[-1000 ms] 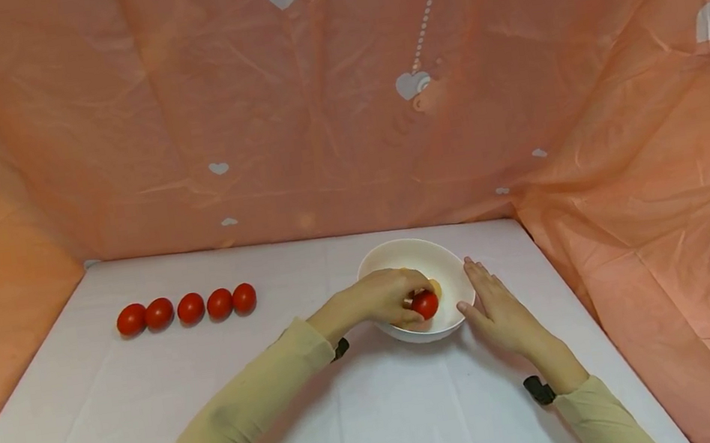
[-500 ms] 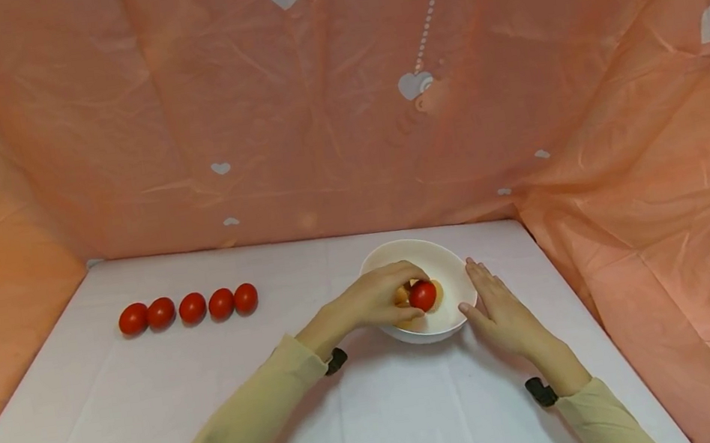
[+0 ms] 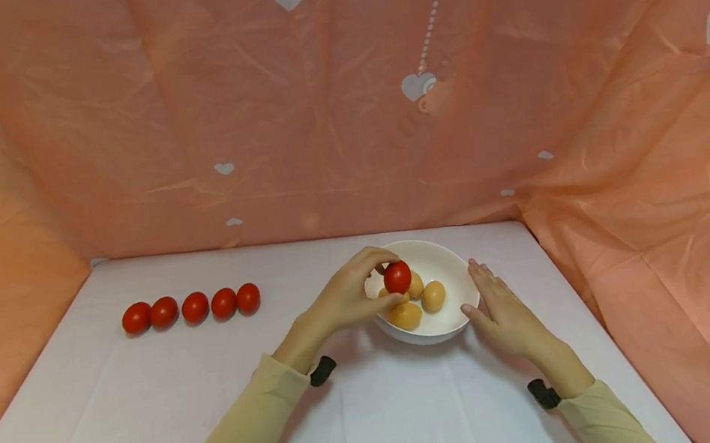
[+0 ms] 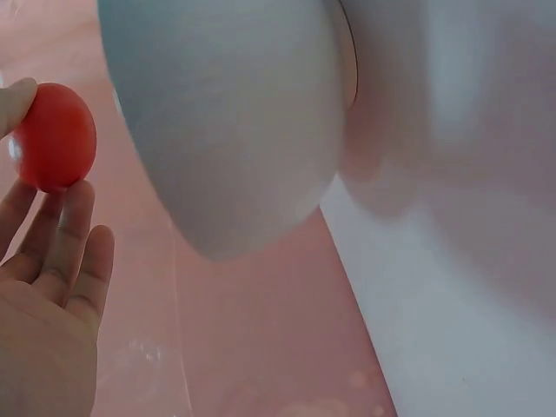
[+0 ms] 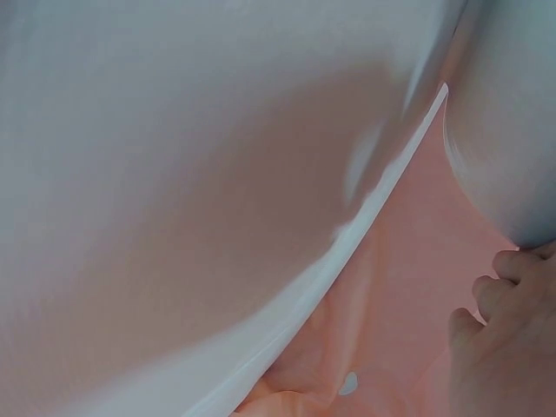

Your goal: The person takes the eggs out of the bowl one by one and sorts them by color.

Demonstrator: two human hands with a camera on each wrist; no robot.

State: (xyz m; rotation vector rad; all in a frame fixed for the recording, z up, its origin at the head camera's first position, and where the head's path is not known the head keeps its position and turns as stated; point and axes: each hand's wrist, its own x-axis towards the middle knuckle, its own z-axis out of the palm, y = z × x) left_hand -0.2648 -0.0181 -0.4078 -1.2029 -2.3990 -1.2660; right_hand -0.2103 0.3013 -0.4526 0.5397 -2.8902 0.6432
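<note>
My left hand [image 3: 349,290] pinches a smooth red egg [image 3: 398,277] between thumb and fingertips, over the left side of a white bowl [image 3: 458,275]. The left wrist view shows the red egg [image 4: 57,137] gripped beside the bowl's outer wall [image 4: 230,130]. Several tan eggs [image 3: 434,297] lie inside the bowl, some partly hidden behind the left hand. At the bowl's right side, my right hand [image 3: 508,317] rests its extended fingers against the wall. Part of that hand [image 5: 512,334] shows low in the right wrist view, fingertips at the bowl [image 5: 508,148].
Several red eggs [image 3: 195,307] lie in a row on the left of the white-covered table [image 3: 118,429]. An orange curtain [image 3: 315,129] with pale hearts hangs behind the table and along both sides.
My left hand has lifted the red egg from inside the bowl, up and to the left, uncovering more of the tan eggs. The right hand has stayed at the bowl.
</note>
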